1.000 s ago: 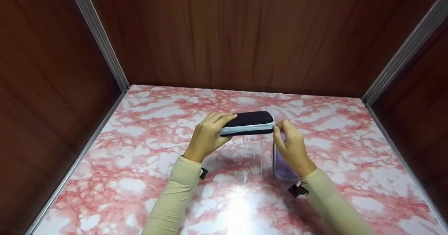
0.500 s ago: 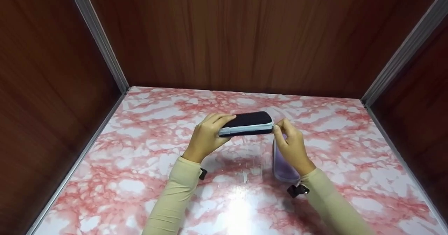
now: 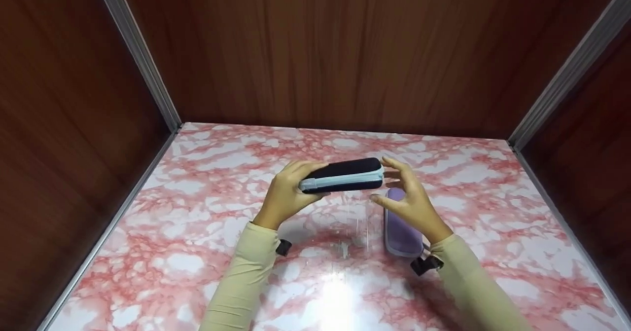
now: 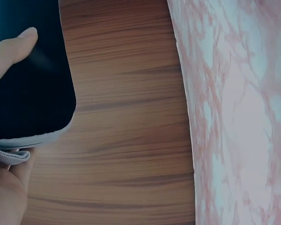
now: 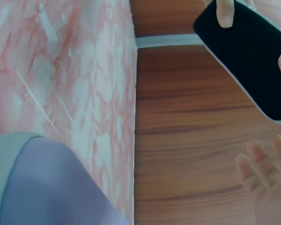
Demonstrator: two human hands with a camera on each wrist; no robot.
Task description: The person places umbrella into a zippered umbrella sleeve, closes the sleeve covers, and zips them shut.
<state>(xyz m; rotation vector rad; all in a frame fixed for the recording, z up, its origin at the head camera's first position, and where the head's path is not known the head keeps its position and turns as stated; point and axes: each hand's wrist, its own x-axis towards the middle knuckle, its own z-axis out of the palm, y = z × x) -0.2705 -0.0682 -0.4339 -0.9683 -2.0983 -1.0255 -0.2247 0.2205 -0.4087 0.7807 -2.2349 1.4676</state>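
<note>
A black zip case [image 3: 347, 169] with a pale blue zip band is held up above the table, tilted slightly, its zip side facing the head camera. My left hand [image 3: 290, 193] grips its left end, fingers over the top and thumb underneath; the thumb shows on the dark face in the left wrist view. At the case's other end, my right hand [image 3: 411, 200] has its fingers and thumb spread apart and holds nothing. Whether a fingertip touches the case there is hard to tell. Below the right hand lies a purple zip case [image 3: 403, 235], partly covered by that hand.
The table [image 3: 197, 237] has a red-and-white marbled top. Brown wood-grain panels [image 3: 325, 50] stand at the back and both sides, with grey metal strips [image 3: 143, 55] at the corners. A bright light reflection sits on the front of the table.
My right hand has let go of the black case's right end, where it was pinching by the zip, and its fingers have spread. The left hand has shifted slightly left with the case.
</note>
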